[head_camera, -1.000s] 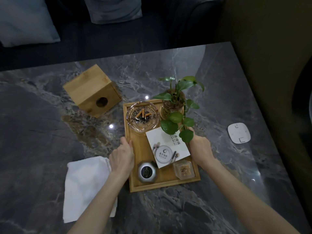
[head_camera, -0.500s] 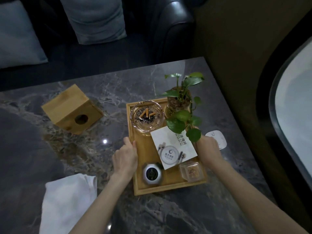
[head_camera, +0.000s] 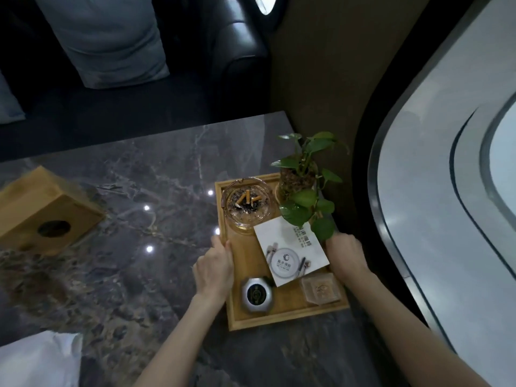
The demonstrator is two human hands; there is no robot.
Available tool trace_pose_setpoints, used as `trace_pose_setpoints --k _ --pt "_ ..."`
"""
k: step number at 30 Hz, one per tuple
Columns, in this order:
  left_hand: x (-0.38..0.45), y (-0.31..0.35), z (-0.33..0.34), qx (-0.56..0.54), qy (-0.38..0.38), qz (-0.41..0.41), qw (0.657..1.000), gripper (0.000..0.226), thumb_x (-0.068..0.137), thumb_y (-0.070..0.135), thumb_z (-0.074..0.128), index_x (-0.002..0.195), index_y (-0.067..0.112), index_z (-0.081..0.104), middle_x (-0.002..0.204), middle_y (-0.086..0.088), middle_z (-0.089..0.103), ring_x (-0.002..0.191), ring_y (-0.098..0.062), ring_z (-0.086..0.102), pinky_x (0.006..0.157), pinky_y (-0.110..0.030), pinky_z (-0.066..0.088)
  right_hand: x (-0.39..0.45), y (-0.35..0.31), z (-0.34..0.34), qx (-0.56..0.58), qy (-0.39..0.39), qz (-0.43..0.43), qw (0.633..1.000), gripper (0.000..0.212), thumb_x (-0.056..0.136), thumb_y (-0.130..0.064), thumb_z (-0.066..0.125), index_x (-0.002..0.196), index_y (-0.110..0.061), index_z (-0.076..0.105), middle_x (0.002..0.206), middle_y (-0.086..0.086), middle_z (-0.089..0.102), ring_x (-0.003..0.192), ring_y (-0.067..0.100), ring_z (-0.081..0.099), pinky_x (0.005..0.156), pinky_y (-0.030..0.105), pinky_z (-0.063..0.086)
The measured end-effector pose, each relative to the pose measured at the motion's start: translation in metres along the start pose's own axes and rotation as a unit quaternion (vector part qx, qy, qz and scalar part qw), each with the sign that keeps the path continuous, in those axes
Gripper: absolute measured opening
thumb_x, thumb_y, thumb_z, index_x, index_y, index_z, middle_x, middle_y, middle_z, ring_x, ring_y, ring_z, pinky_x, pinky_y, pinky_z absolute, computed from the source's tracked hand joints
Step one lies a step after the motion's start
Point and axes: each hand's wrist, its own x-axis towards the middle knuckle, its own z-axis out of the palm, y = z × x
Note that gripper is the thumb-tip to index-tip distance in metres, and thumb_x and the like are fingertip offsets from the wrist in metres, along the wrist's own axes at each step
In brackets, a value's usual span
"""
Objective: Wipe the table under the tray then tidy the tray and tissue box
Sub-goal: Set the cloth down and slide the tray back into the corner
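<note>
A wooden tray point(head_camera: 282, 317) sits at the right edge of the dark marble table point(head_camera: 139, 169). It carries a glass ashtray point(head_camera: 245, 203) with cigarette butts, a potted green plant point(head_camera: 303, 174), a white card point(head_camera: 290, 252), a round silver object point(head_camera: 256, 294) and a small clear box point(head_camera: 321, 289). My left hand point(head_camera: 215, 270) grips the tray's left rim. My right hand point(head_camera: 346, 252) grips its right rim. The wooden tissue box point(head_camera: 42, 210) lies at the far left. A white cloth point(head_camera: 39, 358) lies at the bottom left corner.
A dark leather sofa point(head_camera: 240, 65) with grey cushions point(head_camera: 106, 40) stands behind the table. To the right of the table is a brown floor strip, then a curved pale surface point(head_camera: 446, 219). The table's right edge runs just beside the tray.
The tray has moved right across the table with both hands on it, away from the tissue box and cloth. It now covers the small white device by the right edge.
</note>
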Motion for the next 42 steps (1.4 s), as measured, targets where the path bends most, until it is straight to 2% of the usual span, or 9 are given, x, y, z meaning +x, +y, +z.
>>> trace_pose_setpoints --k 8,13,24,26,30,33,35,39,42 --pt "0.017 0.014 0.018 0.027 -0.007 0.004 1.000 0.026 0.097 0.025 0.032 0.098 0.003 0.045 0.088 -0.021 0.069 0.077 -0.040 0.065 0.062 -0.040 0.042 0.013 0.012 0.018 0.089 0.023 0.030 0.995 0.021 0.084 0.009 0.044 0.098 0.014 0.059 0.078 0.030 0.067 0.070 0.042 0.065 0.062 0.041 0.049" --pt "0.019 0.020 0.025 0.030 -0.008 0.004 1.000 0.024 0.096 0.023 0.034 0.101 0.002 0.045 0.088 -0.024 0.069 0.078 -0.043 0.065 0.064 -0.045 0.045 0.022 0.021 0.024 0.110 -0.018 0.076 0.991 0.024 0.090 -0.002 0.038 0.104 0.002 0.058 0.094 0.023 0.068 0.086 0.037 0.064 0.066 0.035 0.042" --pt "0.018 0.021 0.036 0.021 0.006 -0.013 1.000 0.023 0.096 0.024 0.033 0.102 0.005 0.043 0.084 -0.021 0.069 0.073 -0.040 0.065 0.061 -0.043 0.046 0.030 0.022 0.026 0.178 -0.030 0.123 0.976 0.025 0.092 -0.005 0.035 0.092 0.007 0.057 0.097 0.026 0.064 0.078 0.033 0.057 0.063 0.031 0.036" --pt "0.019 0.020 0.037 0.022 0.007 -0.018 1.000 0.023 0.096 0.024 0.032 0.102 0.005 0.043 0.084 -0.020 0.069 0.073 -0.040 0.064 0.061 -0.041 0.043 0.028 0.021 0.022 0.232 -0.029 0.158 0.959 0.029 0.095 -0.013 0.031 0.096 0.002 0.056 0.099 0.025 0.063 0.076 0.030 0.053 0.065 0.032 0.038" --pt "0.018 0.020 0.038 0.036 0.004 -0.023 0.999 0.023 0.096 0.025 0.031 0.102 0.005 0.041 0.085 -0.020 0.069 0.075 -0.039 0.064 0.063 -0.041 0.042 0.009 0.022 0.022 0.386 -0.027 0.188 0.903 0.039 0.094 -0.031 0.025 0.113 -0.014 0.054 0.111 0.017 0.058 0.098 0.033 0.056 0.087 0.041 0.046" --pt "0.018 0.021 0.038 0.043 -0.001 -0.023 0.999 0.022 0.096 0.026 0.032 0.100 0.006 0.040 0.085 -0.021 0.068 0.076 -0.039 0.064 0.064 -0.041 0.042 -0.031 0.028 0.032 0.366 0.025 0.159 0.917 0.035 0.099 -0.026 0.029 0.119 -0.009 0.052 0.109 0.013 0.055 0.098 0.029 0.055 0.081 0.030 0.041" --pt "0.019 0.021 0.036 0.044 -0.006 -0.019 0.999 0.022 0.096 0.027 0.032 0.098 0.006 0.039 0.085 -0.023 0.068 0.077 -0.040 0.063 0.066 -0.045 0.046 -0.061 0.030 0.041 0.335 0.060 0.160 0.927 0.033 0.098 -0.022 0.033 0.120 -0.007 0.051 0.110 0.017 0.057 0.098 0.033 0.056 0.079 0.033 0.043" --pt "0.019 0.020 0.030 0.033 -0.016 -0.013 0.999 0.026 0.095 0.031 0.034 0.102 0.006 0.039 0.088 -0.026 0.066 0.078 -0.042 0.062 0.068 -0.048 0.049 -0.091 0.027 0.057 0.312 0.041 0.206 0.927 0.034 0.096 -0.032 0.038 0.124 -0.016 0.047 0.100 0.015 0.067 0.089 0.033 0.064 0.069 0.034 0.047" --pt "0.015 0.020 0.026 0.035 -0.028 -0.023 0.999 0.031 0.095 0.035 0.034 0.109 0.008 0.041 0.094 -0.027 0.065 0.084 -0.044 0.061 0.074 -0.048 0.047 -0.093 0.022 0.065 0.394 0.057 0.260 0.880 0.035 0.093 -0.036 0.044 0.120 -0.015 0.046 0.090 0.015 0.069 0.082 0.030 0.066 0.064 0.030 0.047"
